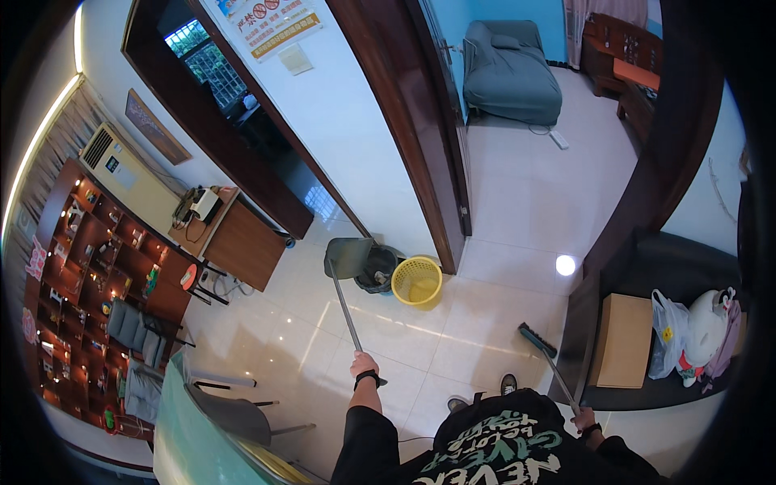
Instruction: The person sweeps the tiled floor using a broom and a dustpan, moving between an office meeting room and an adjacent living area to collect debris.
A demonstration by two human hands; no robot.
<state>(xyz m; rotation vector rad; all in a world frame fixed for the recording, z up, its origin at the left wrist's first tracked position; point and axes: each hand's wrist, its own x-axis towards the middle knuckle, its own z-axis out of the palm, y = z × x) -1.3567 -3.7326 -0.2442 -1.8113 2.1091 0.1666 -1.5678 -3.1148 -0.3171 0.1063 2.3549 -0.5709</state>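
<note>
My left hand grips the long grey handle of a dustpan. The dustpan's dark pan is at the far end, tilted over the edge of a black-lined waste bin and partly hiding it. Some crumpled litter shows inside the bin. Beside it stands a yellow perforated plastic basket. Down at my right side, my right hand holds a broom by its stick. The broom's dark bristled head is low by the tiled floor, near the dark sofa.
To the right, the black sofa bears a cardboard box, a plastic bag and a plush toy. A door frame rises behind the basket. At left are a wooden desk, a grey chair and a green-topped table.
</note>
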